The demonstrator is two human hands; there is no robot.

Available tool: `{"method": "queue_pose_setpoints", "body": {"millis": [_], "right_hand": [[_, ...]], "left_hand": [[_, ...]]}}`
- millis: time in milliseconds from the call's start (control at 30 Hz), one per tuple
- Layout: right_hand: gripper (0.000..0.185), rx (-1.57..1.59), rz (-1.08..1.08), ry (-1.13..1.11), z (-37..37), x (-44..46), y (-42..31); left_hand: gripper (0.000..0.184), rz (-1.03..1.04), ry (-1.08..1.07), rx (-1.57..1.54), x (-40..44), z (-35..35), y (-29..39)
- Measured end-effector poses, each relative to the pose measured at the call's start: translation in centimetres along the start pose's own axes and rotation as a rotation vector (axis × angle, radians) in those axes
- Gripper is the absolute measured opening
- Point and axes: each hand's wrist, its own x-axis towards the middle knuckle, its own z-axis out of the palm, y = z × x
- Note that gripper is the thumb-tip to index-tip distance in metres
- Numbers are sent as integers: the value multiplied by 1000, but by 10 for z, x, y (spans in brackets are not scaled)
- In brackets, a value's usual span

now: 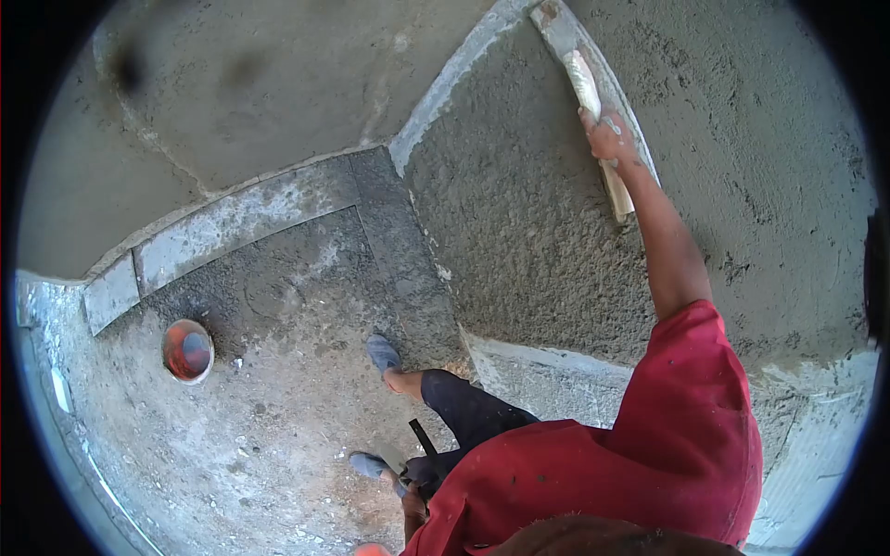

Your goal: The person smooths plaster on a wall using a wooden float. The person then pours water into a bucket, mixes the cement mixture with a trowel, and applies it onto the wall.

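My right hand [610, 139] is wrapped round the pale handle of a long darby float [559, 31]. The float's long blade lies along the rough wet plaster [519, 185] at the upper right. Low in the view, close to my legs, my left hand [413, 505] is closed on what looks like a trowel [394, 458], with a flat greyish blade. A dark bar [424, 437] sticks up beside it; I cannot tell whether it belongs to the same tool. My left fingers are partly hidden by the red sleeve.
A bucket [188, 352] with reddish insides stands on the dusty, crumb-strewn floor [278, 417] at the left. Grey skirting tiles [241, 222] run along the wall's foot. Smoother plaster [769, 185] covers the right side. My slippered feet [382, 352] are on the floor.
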Motion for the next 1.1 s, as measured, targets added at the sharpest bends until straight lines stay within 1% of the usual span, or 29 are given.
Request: {"method": "queue_pose_setpoints", "body": {"millis": [67,100,133,167,233,267,367,400,433,467,500,533,567,600,633,667,700,733,767,800,833,867,900,933,1033,1067,1100], "right_hand": [[60,52,46,56,-14,33,-23],[59,228,213,-143,-32,34,-56],[59,180,237,-220,-23,41,-64],[60,108,167,-282,8,52,-49],[55,-54,-12,-93,62,31,-27],[56,-4,73,-334,56,19,-26],[56,28,45,-254,31,-27,4],[55,-24,48,-191,4,-41,11],[57,56,77,-192,-41,-57,17],[58,49,126,-122,-82,-75,26],[59,209,241,-120,-137,-101,26],[59,159,193,0,-176,-120,43],[70,168,214,58,-215,-141,66],[67,155,212,139,-248,-168,95],[65,142,210,220,-280,-194,124],[57,424,252,265,-304,-225,144],[51,650,237,287,-330,-265,135],[45,580,287,276,-346,-297,150],[44,609,311,282,-349,-325,162],[44,639,334,289,-341,-353,171],[43,649,417,268,-324,-379,179],[41,642,404,267,-298,-401,182],[50,627,352,302,-264,-416,190],[50,653,377,222,-241,-427,179],[39,437,232,306,-159,-410,166],[39,533,257,276,-130,-394,169],[42,424,178,353,-114,-377,159]], "left_hand": [[37,-39,-25,-123,-10,8,6],[37,-60,-48,-189,-17,18,12],[37,-39,23,-137,-24,25,18],[40,-29,61,39,-15,15,19],[41,33,61,238,3,7,15],[41,80,55,325,6,3,13],[43,265,31,683,15,-8,15],[43,348,30,849,18,-15,15],[44,431,32,1023,20,-23,17],[44,512,37,1189,21,-30,16],[45,568,45,1286,20,-35,22],[45,606,48,1339,16,-41,26],[46,617,46,1347,10,-46,30],[47,539,11,1070,-15,-42,32],[48,503,-16,910,-30,-36,35],[50,469,-37,749,-49,-29,40],[49,406,-55,605,-57,-31,40],[49,345,-63,460,-66,-33,40],[47,228,-79,211,-73,-30,40],[44,144,-179,71,-50,-46,34],[44,193,-144,122,-58,-51,30],[44,248,-114,171,-69,-49,32],[44,250,-96,171,-67,-50,32],[44,253,-81,162,-60,-55,27],[44,249,-15,117,-22,-70,12],[44,239,10,80,-2,-78,5],[44,257,34,100,8,-78,0]]}}
